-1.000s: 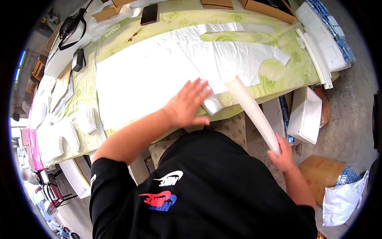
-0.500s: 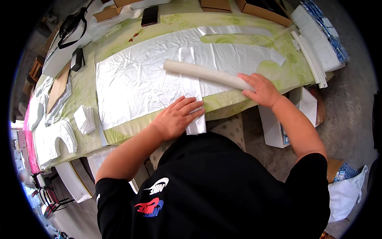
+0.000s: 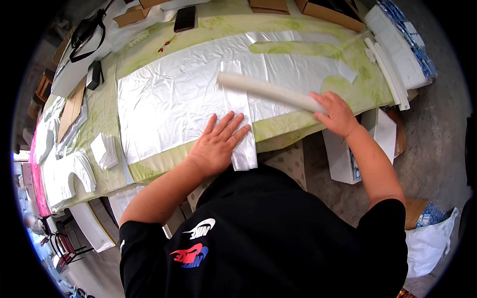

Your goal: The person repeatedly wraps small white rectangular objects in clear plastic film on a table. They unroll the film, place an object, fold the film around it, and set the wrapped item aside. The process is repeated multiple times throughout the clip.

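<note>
- Our left hand (image 3: pixel 218 146) lies flat, fingers spread onto a white strip (image 3: pixel 235 103).
- Our right hand (image 3: pixel 338 114) grips a pale tube (image 3: pixel 268 91), slanting beyond our left.

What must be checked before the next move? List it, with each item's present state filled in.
1. Right hand gripping the off-white rod near one end: ok.
2. Left hand resting on the folded white plastic strip: ok.
3. White plastic sheet beneath lying smooth: not ok, it is wrinkled.
4. Rod touching the strip: cannot tell, the rod is blurred and crosses over it in this view.
5. Smartphone clear of the sheet: ok.
</note>
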Demonstrator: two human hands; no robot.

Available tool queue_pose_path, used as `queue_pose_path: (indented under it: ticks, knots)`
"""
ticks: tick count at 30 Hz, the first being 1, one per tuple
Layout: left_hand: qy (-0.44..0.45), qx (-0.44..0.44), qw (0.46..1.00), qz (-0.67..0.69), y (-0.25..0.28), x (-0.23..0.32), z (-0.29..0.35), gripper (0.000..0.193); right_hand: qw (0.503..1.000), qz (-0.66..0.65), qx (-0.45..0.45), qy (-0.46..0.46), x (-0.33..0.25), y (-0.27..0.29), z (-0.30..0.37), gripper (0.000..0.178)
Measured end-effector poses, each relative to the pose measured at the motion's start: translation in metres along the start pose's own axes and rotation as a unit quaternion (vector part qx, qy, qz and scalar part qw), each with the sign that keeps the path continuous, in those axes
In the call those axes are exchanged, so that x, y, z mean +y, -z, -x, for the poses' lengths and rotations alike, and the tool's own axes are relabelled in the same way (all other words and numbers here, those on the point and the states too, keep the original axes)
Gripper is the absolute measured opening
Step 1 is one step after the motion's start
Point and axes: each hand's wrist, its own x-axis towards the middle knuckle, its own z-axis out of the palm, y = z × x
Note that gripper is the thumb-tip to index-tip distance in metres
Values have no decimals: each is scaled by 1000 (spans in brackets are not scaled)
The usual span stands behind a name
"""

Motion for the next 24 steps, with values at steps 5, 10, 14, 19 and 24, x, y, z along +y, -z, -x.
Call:
queue_pose_path:
  ticks: [5, 10, 14, 19, 24]
  knots:
    - [-5, 0, 1000, 6, 5, 0, -3, 72, 990, 95, 94, -45, 26, -10, -18, 63]
    - [16, 11, 1000, 17, 0, 3, -3, 72, 979, 10, 122, 163, -49, -35, -35, 68]
    - [6, 21, 1000, 5, 1, 3, -5, 67, 967, -93, 47, 233, -96, -65, -39, 69]
    - [7, 67, 997, 30, -2, 5, -5, 64, 960, -104, 38, 257, -106, -78, -47, 65]
    - [31, 47, 997, 56, 1, 5, -5, 73, 959, -143, 54, 237, -110, -81, -51, 64]
